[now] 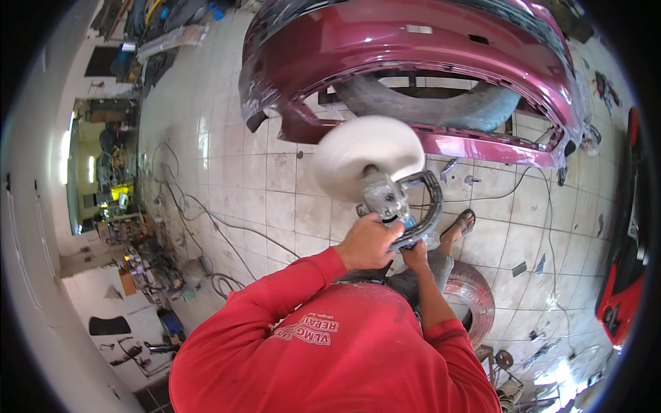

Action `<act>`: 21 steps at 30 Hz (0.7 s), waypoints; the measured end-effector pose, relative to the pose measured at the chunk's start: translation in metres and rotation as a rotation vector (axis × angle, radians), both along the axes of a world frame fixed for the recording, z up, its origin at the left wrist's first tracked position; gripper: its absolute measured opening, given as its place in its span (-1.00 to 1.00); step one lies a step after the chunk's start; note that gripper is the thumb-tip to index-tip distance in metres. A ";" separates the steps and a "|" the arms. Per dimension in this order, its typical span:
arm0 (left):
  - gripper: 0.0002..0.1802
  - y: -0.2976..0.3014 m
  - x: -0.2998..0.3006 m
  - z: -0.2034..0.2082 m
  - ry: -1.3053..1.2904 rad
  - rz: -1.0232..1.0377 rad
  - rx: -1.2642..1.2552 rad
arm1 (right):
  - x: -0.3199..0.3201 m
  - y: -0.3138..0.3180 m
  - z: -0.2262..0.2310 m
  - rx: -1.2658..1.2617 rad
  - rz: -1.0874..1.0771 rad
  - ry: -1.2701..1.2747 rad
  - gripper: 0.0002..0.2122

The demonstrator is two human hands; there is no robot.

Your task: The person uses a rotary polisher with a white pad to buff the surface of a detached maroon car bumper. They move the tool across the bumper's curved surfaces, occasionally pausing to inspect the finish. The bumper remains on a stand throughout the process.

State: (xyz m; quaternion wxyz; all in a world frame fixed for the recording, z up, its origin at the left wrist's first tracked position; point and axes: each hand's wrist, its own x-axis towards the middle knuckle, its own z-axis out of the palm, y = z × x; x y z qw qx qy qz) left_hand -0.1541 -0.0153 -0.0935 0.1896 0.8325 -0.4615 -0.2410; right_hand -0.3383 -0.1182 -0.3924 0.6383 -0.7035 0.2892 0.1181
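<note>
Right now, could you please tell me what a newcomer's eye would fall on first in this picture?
Probably the glossy maroon car bumper across the top, partly wrapped in clear plastic. Next, the round white polishing pad near the middle, on a power polisher held in the left hand and right hand. The red long-sleeved shirt fills the lower middle.

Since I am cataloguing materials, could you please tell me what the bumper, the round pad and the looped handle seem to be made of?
Bumper: probably painted plastic, glossy maroon with sharp reflections. Round pad: perhaps wool or foam, matte white but blurred. Looped handle: likely hard plastic, dark with pale smudges.
</note>
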 end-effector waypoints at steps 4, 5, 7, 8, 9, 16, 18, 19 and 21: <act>-0.50 0.064 0.020 0.004 -0.041 0.143 -0.072 | 0.046 0.024 0.062 -0.126 0.120 0.078 -0.59; -0.51 0.077 0.025 0.007 -0.047 0.171 -0.080 | 0.050 0.033 0.054 -0.160 0.148 0.035 -0.59; -0.53 0.103 0.034 0.008 -0.056 0.220 -0.093 | 0.059 0.051 0.038 -0.226 0.198 -0.052 -0.58; -0.55 0.115 0.043 0.007 -0.064 0.241 -0.094 | 0.071 0.058 0.037 -0.241 0.191 -0.047 -0.57; -0.56 0.124 0.052 0.004 -0.072 0.260 -0.095 | 0.083 0.065 0.036 -0.256 0.182 -0.042 -0.57; -0.56 0.155 0.066 -0.004 -0.049 0.400 -0.087 | 0.104 0.078 0.043 -0.263 0.136 -0.131 -0.54; -0.54 0.144 0.062 -0.006 -0.049 0.355 -0.100 | 0.102 0.071 0.049 -0.251 0.123 -0.133 -0.54; -0.54 0.135 0.060 -0.007 -0.051 0.325 -0.102 | 0.098 0.068 0.046 -0.245 0.119 -0.088 -0.55; -0.54 0.116 0.055 -0.014 -0.047 0.229 -0.118 | 0.080 0.055 0.032 -0.234 0.113 0.004 -0.55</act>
